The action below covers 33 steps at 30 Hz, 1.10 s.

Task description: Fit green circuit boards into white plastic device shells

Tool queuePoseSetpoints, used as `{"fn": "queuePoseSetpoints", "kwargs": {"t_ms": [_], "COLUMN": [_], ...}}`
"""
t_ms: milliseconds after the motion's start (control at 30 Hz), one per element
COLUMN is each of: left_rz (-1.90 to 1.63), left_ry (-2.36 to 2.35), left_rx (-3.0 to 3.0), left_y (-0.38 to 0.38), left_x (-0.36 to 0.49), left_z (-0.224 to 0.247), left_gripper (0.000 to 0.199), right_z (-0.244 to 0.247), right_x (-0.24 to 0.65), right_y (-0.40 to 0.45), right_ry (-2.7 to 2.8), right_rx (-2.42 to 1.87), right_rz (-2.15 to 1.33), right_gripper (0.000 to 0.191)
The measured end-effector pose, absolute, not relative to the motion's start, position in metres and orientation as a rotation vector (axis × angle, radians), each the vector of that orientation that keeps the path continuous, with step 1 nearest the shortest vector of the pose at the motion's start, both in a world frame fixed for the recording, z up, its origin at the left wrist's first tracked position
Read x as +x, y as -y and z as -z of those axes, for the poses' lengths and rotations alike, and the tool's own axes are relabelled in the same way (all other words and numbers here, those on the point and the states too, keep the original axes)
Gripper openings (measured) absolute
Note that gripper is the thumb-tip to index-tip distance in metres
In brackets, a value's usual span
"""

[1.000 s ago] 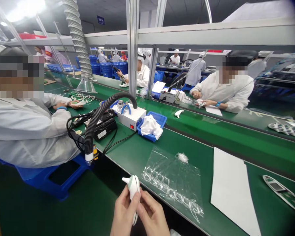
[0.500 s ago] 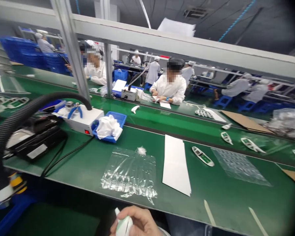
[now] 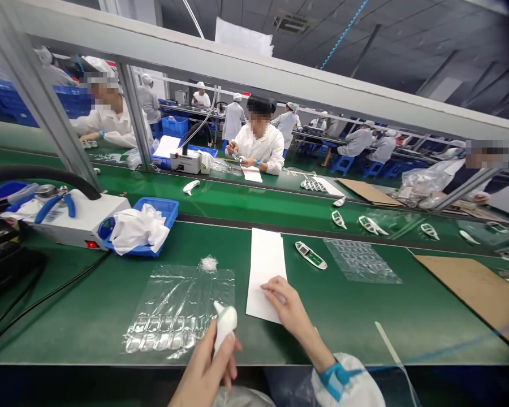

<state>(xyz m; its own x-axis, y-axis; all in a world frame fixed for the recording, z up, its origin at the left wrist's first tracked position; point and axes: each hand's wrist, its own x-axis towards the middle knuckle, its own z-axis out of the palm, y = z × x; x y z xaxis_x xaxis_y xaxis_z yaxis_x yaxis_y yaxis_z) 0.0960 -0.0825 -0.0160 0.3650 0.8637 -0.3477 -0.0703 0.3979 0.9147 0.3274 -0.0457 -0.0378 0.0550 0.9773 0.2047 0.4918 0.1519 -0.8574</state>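
My left hand, low in the middle, is closed around a smooth white plastic housing with a narrow tip at its upper end. To its right, my right hand hovers over or rests on the lower part of a white paper stack; contact is unclear. Its fingers are stretched out and hold nothing visible. A blue wrist strap circles that arm. Right of the paper lies an open white housing with a green circuit board. Clear plastic film with pockets lies left of my left hand.
A blue tray with white cloths stands by a white box bearing blue-handled pliers. Pocketed plastic and brown cardboard lie right. Several housings sit on the green belt. A co-worker sits opposite.
My view has turned right. The hand with the white housing has risen over the table edge, and my right hand now reaches to the paper.
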Motion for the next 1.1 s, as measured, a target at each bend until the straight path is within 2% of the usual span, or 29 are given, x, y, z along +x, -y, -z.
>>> {"fn": "queuePoseSetpoints", "kwargs": {"t_ms": [133,333,567,733,900,1100], "left_rz": [-0.784,-0.749,-0.764,-0.743,-0.779,-0.786], "left_ry": [-0.943,-0.994,-0.993,-0.930,-0.824,-0.873], "left_rx": [1.033,1.136,1.094,0.884,0.667,0.627], "left_y": [0.049,0.033,0.029,0.034,0.044,0.050], "left_x": [0.130,0.157,0.162,0.158,0.151,0.147], "left_z": [0.013,0.041,0.047,0.028,0.006,0.003], "left_gripper": [0.041,0.041,0.042,0.059,0.061,0.059], "right_z": [0.058,0.058,0.055,0.021,-0.025,-0.027], "right_x": [0.360,0.355,0.357,0.343,0.297,0.272], "right_y": [0.021,0.016,0.014,0.030,0.052,0.051], "right_ry": [1.605,1.606,1.489,1.386,1.363,1.523], "right_rx": [-1.533,-1.582,-1.575,-1.473,-1.275,-1.323], "right_rz": [-0.687,-0.696,-0.724,-0.880,-1.182,-1.035], "right_gripper": [0.015,0.007,0.009,0.019,0.015,0.013]}}
